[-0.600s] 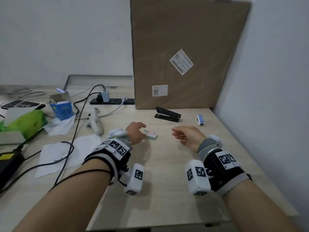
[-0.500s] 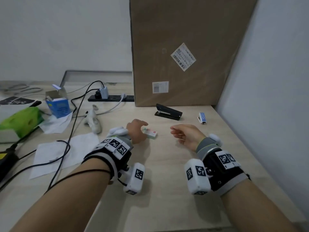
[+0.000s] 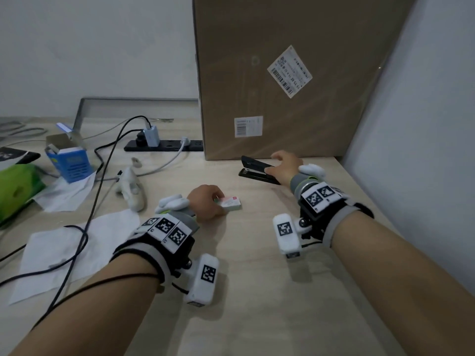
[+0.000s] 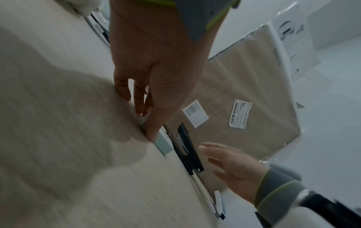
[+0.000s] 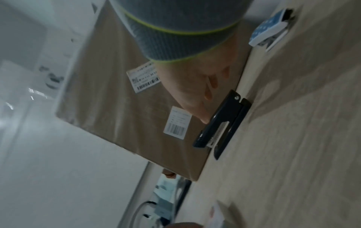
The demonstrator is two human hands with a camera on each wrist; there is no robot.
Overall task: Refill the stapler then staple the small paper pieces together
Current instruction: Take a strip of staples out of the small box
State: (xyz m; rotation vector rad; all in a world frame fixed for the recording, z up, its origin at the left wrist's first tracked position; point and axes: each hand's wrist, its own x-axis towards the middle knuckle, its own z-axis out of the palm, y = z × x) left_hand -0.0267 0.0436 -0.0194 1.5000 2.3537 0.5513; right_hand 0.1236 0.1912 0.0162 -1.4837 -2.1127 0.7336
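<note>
The black stapler (image 3: 253, 170) lies in front of the cardboard box, its top arm slightly raised. My right hand (image 3: 279, 164) reaches over its hinge end with fingers spread and straight; in the right wrist view the thumb tip sits at the stapler's top arm (image 5: 220, 120), without a grip. A small pale staple box (image 3: 231, 202) lies mid-table. My left hand (image 3: 212, 200) holds its near end, the thumb against the side of the staple box (image 4: 164, 145). A small blue-and-white item (image 5: 269, 29) lies right of the stapler, hidden in the head view.
A tall cardboard box (image 3: 282, 73) stands at the back and a wall (image 3: 424, 150) closes the right side. On the left lie a power strip (image 3: 164, 145), black cables (image 3: 84, 227), white paper sheets (image 3: 51, 253), a white controller (image 3: 131, 188) and a blue box (image 3: 70, 163).
My right hand has moved forward from the middle of the table to the stapler. My left hand has stayed on the staple box.
</note>
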